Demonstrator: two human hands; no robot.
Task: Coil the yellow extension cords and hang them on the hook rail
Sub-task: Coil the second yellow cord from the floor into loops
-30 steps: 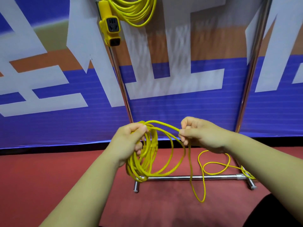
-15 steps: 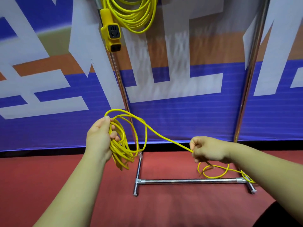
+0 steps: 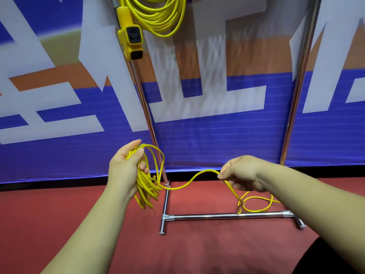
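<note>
Progress first: one hung cord [image 3: 162, 16] is already coiled and hanging at the top of frame. Its socket block [image 3: 131, 39] dangles against the left upright of the rack [image 3: 227, 216]. The hook rail itself is cut off above the frame, so you can't see what the coil hangs from.

The second cord is mid-coil. Your left hand [image 3: 126, 171] is clamped round a bundle [image 3: 147, 186] of finished loops, thumb over the top, with the loops drooping below the palm in front of the left upright. From the bundle a single strand [image 3: 189, 182] sags and runs across to your right hand [image 3: 243, 173], which pinches it between thumb and curled fingers. The hands are well apart.

Past the right hand the slack [image 3: 256, 204] drops to the red floor [image 3: 79, 214] and lies in a loose loop or two by the rack's base bar. One end shows near the bar; the rest runs behind your right forearm.

Judgement: most of this cord is gathered. What's left is the last few loops of slack, then lifting the bundle up to the rail. No further cords show.

Writing: the banner [image 3: 217, 139] behind the rack carries big white strokes on blue and orange, cropped parts of large characters, not readable. No brand or label is legible on the socket block, only its dark outlet faces.
</note>
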